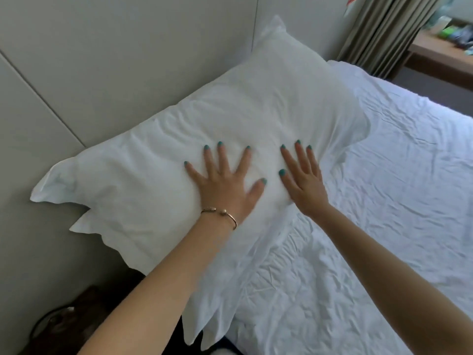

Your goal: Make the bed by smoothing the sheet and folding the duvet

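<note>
A white pillow (179,129) lies at the head of the bed against the grey padded headboard (89,60). My left hand (226,180) presses flat on the pillow's middle with fingers spread wide; a thin bracelet circles that wrist. My right hand (303,175) lies flat on the pillow just to the right, fingers straight and close together. A wrinkled white sheet (396,188) covers the mattress to the right and in front. No duvet is in view.
Striped curtains (384,29) hang at the back right, beside a wooden desk (440,55) with small items on it. A dark bag (76,319) sits on the floor at the lower left, between the bed and the wall.
</note>
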A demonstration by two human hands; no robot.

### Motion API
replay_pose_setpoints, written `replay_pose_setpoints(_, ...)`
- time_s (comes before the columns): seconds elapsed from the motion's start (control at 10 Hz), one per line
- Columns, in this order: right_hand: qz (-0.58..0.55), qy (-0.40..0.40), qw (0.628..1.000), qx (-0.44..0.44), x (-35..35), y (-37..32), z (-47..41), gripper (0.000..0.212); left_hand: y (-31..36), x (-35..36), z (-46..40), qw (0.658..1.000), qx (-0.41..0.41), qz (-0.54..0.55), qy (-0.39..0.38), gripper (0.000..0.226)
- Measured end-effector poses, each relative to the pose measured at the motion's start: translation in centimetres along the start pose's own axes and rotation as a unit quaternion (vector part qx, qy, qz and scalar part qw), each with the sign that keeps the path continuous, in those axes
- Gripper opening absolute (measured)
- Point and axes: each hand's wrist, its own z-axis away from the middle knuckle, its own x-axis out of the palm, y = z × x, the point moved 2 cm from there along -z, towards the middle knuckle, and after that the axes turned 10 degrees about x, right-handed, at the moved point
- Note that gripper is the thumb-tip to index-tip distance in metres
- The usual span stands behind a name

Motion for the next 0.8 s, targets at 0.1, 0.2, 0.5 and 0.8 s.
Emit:
replay_pose_setpoints(0.1, -0.077, -0.017, 0.997, 0.005, 3.0, 3.8, 5.2, 0.061, 5.1, 4.8, 5.6, 0.965, 0.256, -0.026, 0.044, 0.069)
replay_pose_setpoints(0.2, -0.054, -0.098, 0.992, 0.058, 7.6, 9.3, 9.2, 0.071, 7.1, 12.3, 10.9, 0.948, 0.312, -0.041, -0.054, 0.07)
replay_pose_setpoints(0.5, 0.055, -0.223, 0.972, 0.057, 13.3, 16.2, 12.3, 0.075, 8.8, 20.7, 13.9, 0.98, 0.107, -0.077, -0.146, 0.089)
replay_pose_setpoints(0.8, 0.003, -0.371, 0.926, 0.074, 11.3, 18.2, 17.9, 0.072, 14.0, 21.9, 21.5, 0.954, -0.047, 0.087, -0.284, 0.08)
